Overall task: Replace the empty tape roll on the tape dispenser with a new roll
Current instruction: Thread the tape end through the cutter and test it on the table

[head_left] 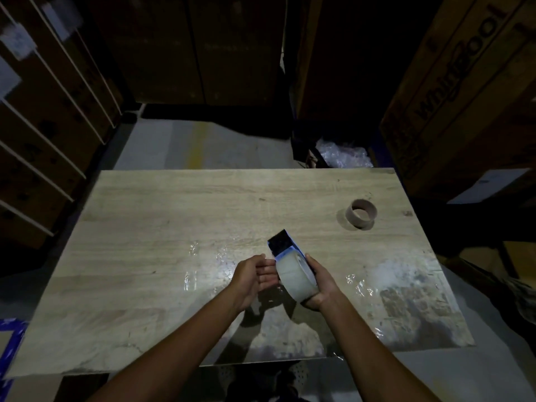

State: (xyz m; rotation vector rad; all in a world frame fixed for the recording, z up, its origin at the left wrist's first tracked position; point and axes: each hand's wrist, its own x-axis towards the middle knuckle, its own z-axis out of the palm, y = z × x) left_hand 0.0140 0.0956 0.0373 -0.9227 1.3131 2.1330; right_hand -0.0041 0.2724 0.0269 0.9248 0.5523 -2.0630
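A clear new tape roll (295, 276) sits on the tape dispenser (282, 242), whose black toothed blade points away from me. My right hand (320, 281) grips the dispenser and roll from the right side, above the table. My left hand (255, 274) is at the roll's left face, fingers spread and touching it. The empty brown cardboard core (361, 213) stands on the wooden table (174, 227) at the far right, apart from both hands.
Clear plastic film and shiny patches lie on the table's near half around the hands. Large cardboard boxes (464, 82) stand to the right and behind; strapped cartons (43, 126) are on the left. Crumpled plastic wrap (342, 155) lies beyond the table's far edge.
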